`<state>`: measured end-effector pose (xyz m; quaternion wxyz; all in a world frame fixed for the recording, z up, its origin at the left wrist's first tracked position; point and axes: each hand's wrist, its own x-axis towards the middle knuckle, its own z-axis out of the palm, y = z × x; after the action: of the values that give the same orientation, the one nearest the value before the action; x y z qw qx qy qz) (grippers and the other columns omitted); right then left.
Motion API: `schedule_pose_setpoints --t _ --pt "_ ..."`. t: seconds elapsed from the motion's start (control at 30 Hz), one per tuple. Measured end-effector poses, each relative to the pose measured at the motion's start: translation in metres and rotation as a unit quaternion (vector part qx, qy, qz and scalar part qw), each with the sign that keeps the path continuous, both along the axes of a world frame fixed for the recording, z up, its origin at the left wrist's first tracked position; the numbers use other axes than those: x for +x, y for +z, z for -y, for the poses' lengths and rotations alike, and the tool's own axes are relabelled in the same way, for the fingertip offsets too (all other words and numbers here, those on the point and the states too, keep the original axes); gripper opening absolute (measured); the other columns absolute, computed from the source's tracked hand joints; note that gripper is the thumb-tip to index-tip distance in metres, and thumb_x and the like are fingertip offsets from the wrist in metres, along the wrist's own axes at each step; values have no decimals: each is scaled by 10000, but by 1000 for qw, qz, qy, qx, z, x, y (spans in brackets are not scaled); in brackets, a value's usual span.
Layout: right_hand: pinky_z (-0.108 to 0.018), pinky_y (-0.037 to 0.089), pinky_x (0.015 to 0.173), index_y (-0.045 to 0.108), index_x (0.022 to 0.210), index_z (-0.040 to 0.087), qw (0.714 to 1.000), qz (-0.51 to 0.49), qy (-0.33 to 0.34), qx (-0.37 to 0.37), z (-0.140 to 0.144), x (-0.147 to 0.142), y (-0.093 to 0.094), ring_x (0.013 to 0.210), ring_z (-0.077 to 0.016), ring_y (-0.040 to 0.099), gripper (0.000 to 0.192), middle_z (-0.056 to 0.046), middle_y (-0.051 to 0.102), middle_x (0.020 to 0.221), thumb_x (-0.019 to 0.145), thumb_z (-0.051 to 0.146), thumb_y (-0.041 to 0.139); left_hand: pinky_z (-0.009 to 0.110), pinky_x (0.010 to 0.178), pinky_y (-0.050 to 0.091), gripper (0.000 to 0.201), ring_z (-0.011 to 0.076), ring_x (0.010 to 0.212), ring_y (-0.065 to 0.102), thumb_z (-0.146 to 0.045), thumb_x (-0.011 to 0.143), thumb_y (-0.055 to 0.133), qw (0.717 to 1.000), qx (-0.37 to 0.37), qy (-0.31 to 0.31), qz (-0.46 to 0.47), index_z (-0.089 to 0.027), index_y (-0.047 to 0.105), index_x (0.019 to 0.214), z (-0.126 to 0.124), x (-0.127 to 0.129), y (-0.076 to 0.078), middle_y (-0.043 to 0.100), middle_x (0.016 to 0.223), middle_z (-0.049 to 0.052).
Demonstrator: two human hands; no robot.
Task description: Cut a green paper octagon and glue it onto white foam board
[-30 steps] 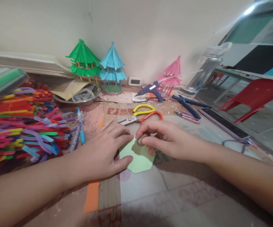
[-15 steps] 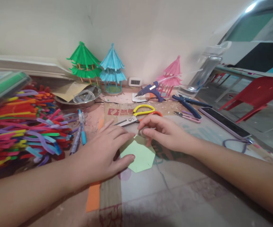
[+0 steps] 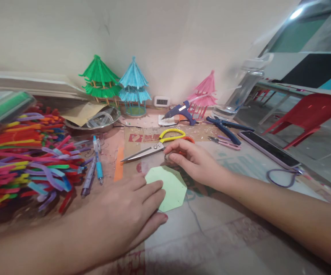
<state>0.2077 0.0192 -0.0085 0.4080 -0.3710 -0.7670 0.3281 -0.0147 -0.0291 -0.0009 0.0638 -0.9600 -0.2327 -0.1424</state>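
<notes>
A light green paper octagon (image 3: pixel 171 187) lies flat on the table. My left hand (image 3: pixel 125 217) rests palm down beside it, its fingertips on the octagon's near left edge and nothing in its grasp. My right hand (image 3: pixel 195 160) sits just beyond the octagon, fingers curled, pinching a small grey piece (image 3: pixel 167 156) between thumb and fingertips. Right behind that hand lie scissors (image 3: pixel 151 149) with a yellow and an orange handle; the orange handle is mostly hidden by my fingers.
A heap of coloured pipe cleaners (image 3: pixel 25 156) fills the left side, with pens (image 3: pixel 98 162) and an orange strip (image 3: pixel 119 170) beside it. Green (image 3: pixel 99 78), blue (image 3: pixel 133 86) and pink (image 3: pixel 204 93) pagoda models, a glue gun (image 3: pixel 179 110), pliers (image 3: pixel 225 128) and a phone (image 3: pixel 264 147) stand farther back.
My left hand has slid back toward me, uncovering most of the octagon. My right hand has moved off the octagon and away, up to the scissors' handles.
</notes>
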Motion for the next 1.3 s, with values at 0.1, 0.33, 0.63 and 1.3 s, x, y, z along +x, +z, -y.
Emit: schedule_pose_setpoints --t 0.1,0.33,0.63,1.3 --pt "-290 493 729 545 955 203 998 53 24 39 1 1 0 820 -160 593 100 -27 614 875 932 181 450 447 904 548 307 278 952 680 -379 1012 446 1000 23 -4 -1 -170 668 1046 0 1 -1 744 1001 95" --pt "-304 483 721 499 929 205 997 54 40 48 2 1 2 786 -155 559 93 -24 580 847 942 149 425 510 999 499 388 293 966 702 -412 1018 426 999 29 -14 13 -110 658 1094 -11 1 1 744 1071 148" --pt "-252 530 566 515 949 219 995 -56 23 -84 4 -5 0 658 -118 572 51 5 533 853 909 244 496 488 931 511 371 300 1028 656 -387 1021 406 999 16 -22 35 -136 675 1072 -25 -2 5 723 1105 133" --pt "-287 494 771 641 913 171 948 247 60 193 -8 2 7 857 -168 639 141 -48 706 895 918 68 545 347 599 553 249 238 808 728 -328 984 463 996 -59 30 -60 -228 618 1151 -13 1 5 656 1293 75"
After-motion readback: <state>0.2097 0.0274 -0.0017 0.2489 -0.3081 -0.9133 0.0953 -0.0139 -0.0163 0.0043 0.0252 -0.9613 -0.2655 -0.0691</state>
